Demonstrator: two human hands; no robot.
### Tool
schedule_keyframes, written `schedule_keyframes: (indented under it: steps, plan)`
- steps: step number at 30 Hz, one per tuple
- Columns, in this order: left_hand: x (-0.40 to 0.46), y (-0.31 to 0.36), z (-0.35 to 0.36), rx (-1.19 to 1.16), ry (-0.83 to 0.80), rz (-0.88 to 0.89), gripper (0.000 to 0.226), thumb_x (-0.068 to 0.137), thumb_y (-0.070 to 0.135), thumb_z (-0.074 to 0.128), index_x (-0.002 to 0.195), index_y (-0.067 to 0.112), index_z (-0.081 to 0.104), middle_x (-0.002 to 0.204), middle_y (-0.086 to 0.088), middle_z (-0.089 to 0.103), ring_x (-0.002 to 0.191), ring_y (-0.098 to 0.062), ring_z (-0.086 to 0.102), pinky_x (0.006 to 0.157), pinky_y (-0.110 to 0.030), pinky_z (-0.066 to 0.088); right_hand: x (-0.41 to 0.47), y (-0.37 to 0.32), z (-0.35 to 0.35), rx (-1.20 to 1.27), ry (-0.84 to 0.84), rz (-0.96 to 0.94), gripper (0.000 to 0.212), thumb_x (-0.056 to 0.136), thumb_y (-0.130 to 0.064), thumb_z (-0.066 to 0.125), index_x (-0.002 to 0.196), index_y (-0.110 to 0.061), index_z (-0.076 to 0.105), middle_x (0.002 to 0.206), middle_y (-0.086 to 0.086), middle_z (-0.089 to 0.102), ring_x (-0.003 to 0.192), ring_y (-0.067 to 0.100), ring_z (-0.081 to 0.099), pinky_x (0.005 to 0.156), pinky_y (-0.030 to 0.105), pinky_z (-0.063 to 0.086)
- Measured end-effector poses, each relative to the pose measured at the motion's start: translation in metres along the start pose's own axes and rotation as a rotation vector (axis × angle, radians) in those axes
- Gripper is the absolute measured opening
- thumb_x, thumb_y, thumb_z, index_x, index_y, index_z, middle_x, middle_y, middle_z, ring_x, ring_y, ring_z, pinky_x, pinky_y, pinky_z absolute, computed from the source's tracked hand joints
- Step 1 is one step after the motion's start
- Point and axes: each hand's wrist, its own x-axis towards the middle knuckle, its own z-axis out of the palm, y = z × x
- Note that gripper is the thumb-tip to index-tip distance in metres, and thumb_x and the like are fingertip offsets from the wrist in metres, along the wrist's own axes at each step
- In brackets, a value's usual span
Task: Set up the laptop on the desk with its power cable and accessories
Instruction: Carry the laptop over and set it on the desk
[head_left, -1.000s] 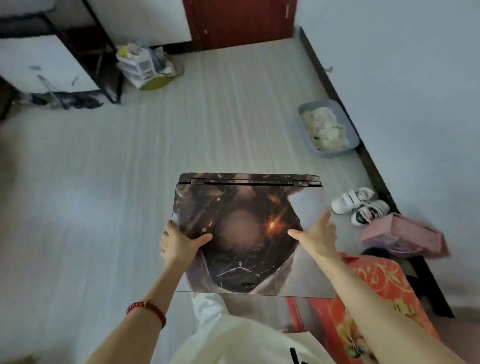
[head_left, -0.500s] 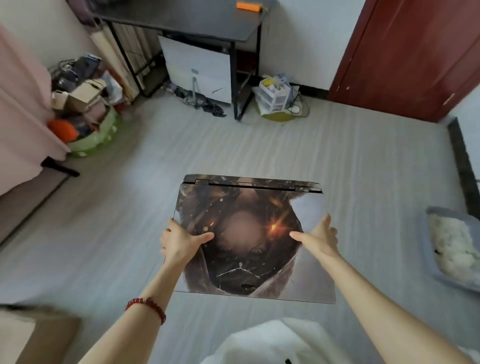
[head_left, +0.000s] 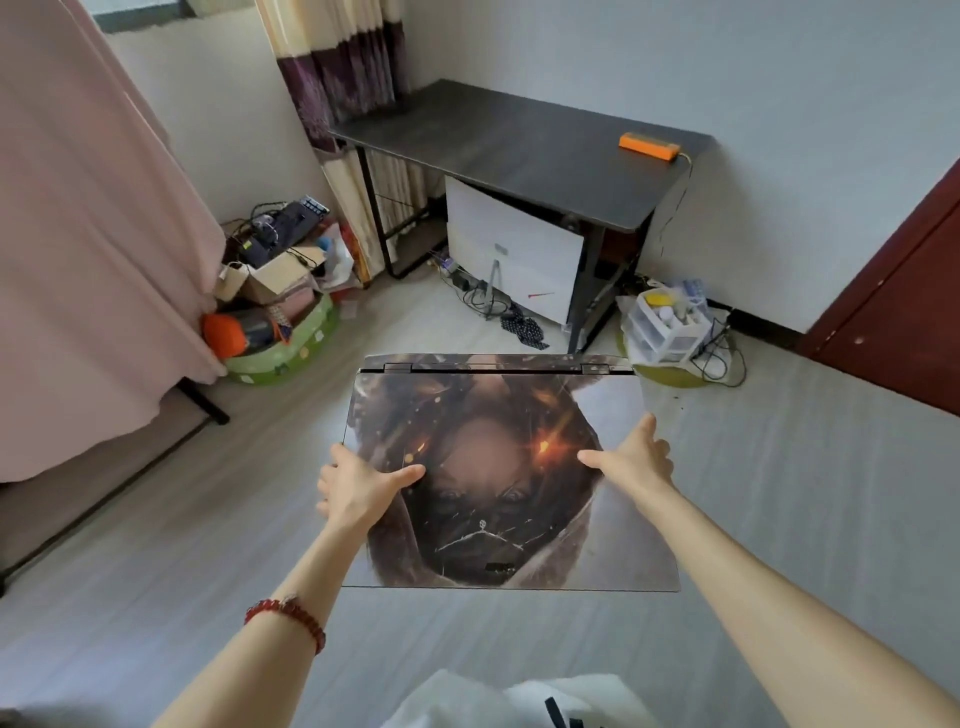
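I carry a closed laptop (head_left: 498, 467) flat in front of me, its lid covered by a dark picture sticker and its hinge pointing away. My left hand (head_left: 358, 488) grips its left edge, thumb on the lid. On the right edge sits my right hand (head_left: 636, 460), thumb on top too. The dark grey desk (head_left: 519, 150) stands ahead against the far wall, well beyond the laptop. An orange power strip (head_left: 649, 145) lies at the desk's back right corner.
A white panel (head_left: 511, 249) leans under the desk, with cables on the floor (head_left: 483, 296) beside it. A clear drawer box (head_left: 670, 322) stands right of the desk. Clutter in a green tub (head_left: 280, 343) fills the left corner. Pink fabric (head_left: 88, 249) hangs left; a red door (head_left: 904, 291) is at right.
My view has swung left and up across the room, from the floor and shoes to the desk now ahead. Both hands keep the same grip on the laptop.
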Motion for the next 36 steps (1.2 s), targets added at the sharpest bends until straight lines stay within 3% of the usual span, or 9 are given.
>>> schedule_keyframes:
  steps: [10, 17, 23, 27, 36]
  plan:
    - [0.256, 0.131, -0.013, -0.003, 0.033, -0.035, 0.108, 0.053, 0.056, 0.082, 0.131, 0.006, 0.028, 0.133, -0.021, 0.042, 0.123, -0.038, 0.039, 0.098, -0.052, 0.037, 0.196, -0.219, 0.058, -0.014, -0.031, -0.08, 0.109, 0.075, -0.029, 0.075, 0.145, -0.015, -0.008, 0.153, 0.02, 0.01, 0.137, 0.041, 0.018, 0.109, 0.054, 0.023]
    - [0.449, 0.244, -0.016, 0.042, -0.034, -0.016, 0.112, 0.051, 0.057, 0.082, 0.135, 0.009, 0.025, 0.135, -0.019, 0.041, 0.125, -0.038, 0.038, 0.099, -0.051, 0.035, 0.334, -0.36, 0.092, -0.005, 0.002, -0.024, 0.108, 0.076, -0.031, 0.074, 0.145, -0.012, -0.007, 0.153, 0.016, 0.018, 0.137, 0.039, 0.023, 0.11, 0.052, 0.028]
    - [0.58, 0.34, 0.005, 0.067, -0.079, 0.055, 0.113, 0.051, 0.058, 0.082, 0.136, 0.01, 0.025, 0.137, -0.019, 0.04, 0.126, -0.038, 0.037, 0.101, -0.052, 0.034, 0.44, -0.446, 0.098, 0.005, 0.071, 0.069, 0.107, 0.072, -0.033, 0.075, 0.146, -0.016, 0.0, 0.146, 0.023, 0.024, 0.127, 0.041, 0.037, 0.101, 0.047, 0.038]
    - [0.671, 0.413, 0.036, 0.092, -0.096, 0.096, 0.111, 0.052, 0.058, 0.081, 0.135, 0.01, 0.026, 0.136, -0.018, 0.041, 0.125, -0.037, 0.039, 0.101, -0.052, 0.037, 0.534, -0.501, 0.101, 0.062, 0.098, 0.103, 0.096, 0.071, -0.031, 0.076, 0.14, -0.016, 0.011, 0.139, 0.022, 0.031, 0.123, 0.041, 0.038, 0.1, 0.049, 0.038]
    - [0.852, 0.585, 0.085, 0.141, -0.148, 0.142, 0.108, 0.048, 0.058, 0.082, 0.128, 0.008, 0.032, 0.129, -0.019, 0.046, 0.12, -0.038, 0.042, 0.097, -0.05, 0.039, 0.72, -0.631, 0.084, 0.158, 0.143, 0.199, 0.094, 0.071, -0.029, 0.076, 0.14, -0.014, 0.014, 0.139, 0.022, 0.032, 0.123, 0.04, 0.038, 0.099, 0.051, 0.039]
